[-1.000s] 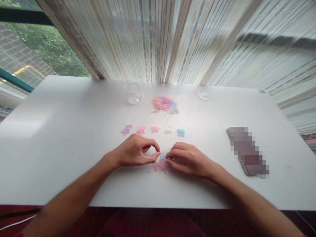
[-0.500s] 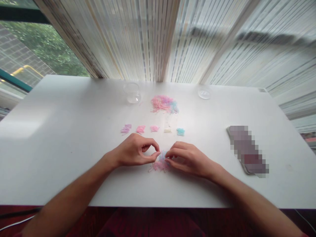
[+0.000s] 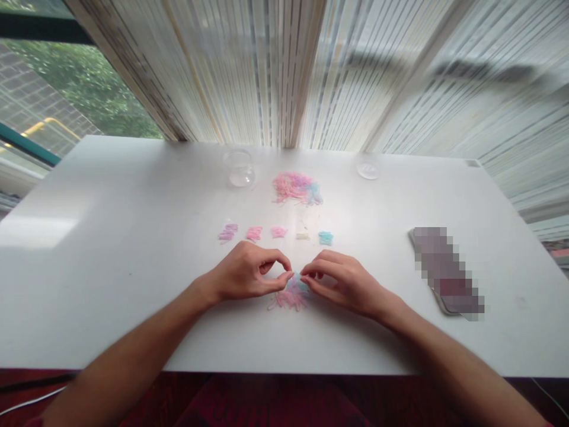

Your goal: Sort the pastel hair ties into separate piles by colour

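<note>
A small heap of pastel rubber bands (image 3: 291,298), pink, lilac and pale blue, lies on the white table in front of me. Over its left upper edge, my left hand (image 3: 249,273) pinches with thumb and index fingertip, seemingly on a thin rubber band. My right hand (image 3: 342,281) comes in from the other side, its thumb and forefinger pinched at the pale blue bands. The fingertips of both hands are close together, and the strands between them are tiny and partly hidden. Beyond my hands lie sorted groups: purple (image 3: 228,233), pink (image 3: 254,233), lighter pink (image 3: 279,232), cream (image 3: 303,236) and turquoise (image 3: 326,238).
A larger mixed pile of rubber bands (image 3: 296,187) lies farther back. To its left stands a clear round container (image 3: 240,175), and to its right a clear lid (image 3: 368,170). A blurred-out phone (image 3: 444,270) rests at the right. Striped curtains (image 3: 249,71) hang behind the table (image 3: 111,249).
My left hand has shifted slightly right. The right hand's fingers have lifted a little and drawn into a tighter pinch, uncovering more of the near heap.
</note>
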`<action>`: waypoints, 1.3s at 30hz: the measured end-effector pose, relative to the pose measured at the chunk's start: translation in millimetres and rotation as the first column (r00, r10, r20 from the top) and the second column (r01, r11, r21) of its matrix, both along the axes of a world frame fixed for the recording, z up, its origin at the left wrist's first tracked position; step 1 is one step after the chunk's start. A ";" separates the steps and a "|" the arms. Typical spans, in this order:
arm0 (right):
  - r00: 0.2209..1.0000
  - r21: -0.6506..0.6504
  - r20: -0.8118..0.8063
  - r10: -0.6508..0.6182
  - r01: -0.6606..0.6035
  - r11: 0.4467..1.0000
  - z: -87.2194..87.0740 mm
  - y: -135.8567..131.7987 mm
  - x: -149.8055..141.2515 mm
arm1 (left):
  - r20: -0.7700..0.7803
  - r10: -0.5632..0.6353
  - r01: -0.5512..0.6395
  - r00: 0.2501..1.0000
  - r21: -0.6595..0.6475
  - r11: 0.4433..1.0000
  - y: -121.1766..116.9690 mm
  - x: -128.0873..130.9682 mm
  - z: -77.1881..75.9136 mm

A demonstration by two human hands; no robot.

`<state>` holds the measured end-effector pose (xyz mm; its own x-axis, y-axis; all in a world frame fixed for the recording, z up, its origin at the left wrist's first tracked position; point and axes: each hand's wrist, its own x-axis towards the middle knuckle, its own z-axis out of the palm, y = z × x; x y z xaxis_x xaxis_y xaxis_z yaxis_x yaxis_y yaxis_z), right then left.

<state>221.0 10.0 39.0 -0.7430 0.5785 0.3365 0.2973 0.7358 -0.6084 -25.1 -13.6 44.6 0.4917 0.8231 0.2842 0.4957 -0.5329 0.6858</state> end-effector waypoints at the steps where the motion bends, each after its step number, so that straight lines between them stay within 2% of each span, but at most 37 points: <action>1: 1.000 0.001 -0.001 -0.002 0.002 1.000 -0.3 0.1 -0.3 | 0.005 0.003 -0.003 1.000 0.004 1.000 0.0 0.1 -0.3; 12: 1.000 -0.001 0.000 -0.025 0.025 1.000 -0.6 0.4 -1.2 | -0.022 -0.025 0.026 0.999 0.037 0.999 0.0 -1.4 -2.1; 20: 0.993 0.005 0.062 -0.098 0.098 0.995 1.3 5.8 1.3 | -0.152 0.031 -0.014 0.988 0.112 0.994 -0.9 -0.4 -8.2; 24: 0.981 0.005 0.102 -0.164 0.164 0.986 0.8 10.6 5.7 | -0.247 0.003 0.032 0.969 0.136 0.990 -2.7 -1.0 -10.9; 29: 0.982 -0.008 0.137 -0.133 0.135 0.991 -1.1 10.1 4.6 | -0.266 -0.052 0.090 0.962 0.133 0.987 -4.2 -1.4 -10.4; 35: 0.990 -0.059 0.102 -0.096 0.103 0.993 -2.0 3.3 1.2 | -0.245 -0.069 0.089 0.967 0.075 0.993 -4.0 -0.9 -6.4; 39: 0.995 -0.090 0.096 -0.025 0.034 0.995 -2.3 -0.2 -0.4 | -0.230 -0.067 0.083 0.971 0.058 0.995 -2.9 -2.8 -6.2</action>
<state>220.5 9.8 36.8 -0.7511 0.6258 0.2102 0.3777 0.6685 -0.6407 -28.0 -16.6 38.4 0.6094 0.7642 0.2113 0.5911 -0.6155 0.5213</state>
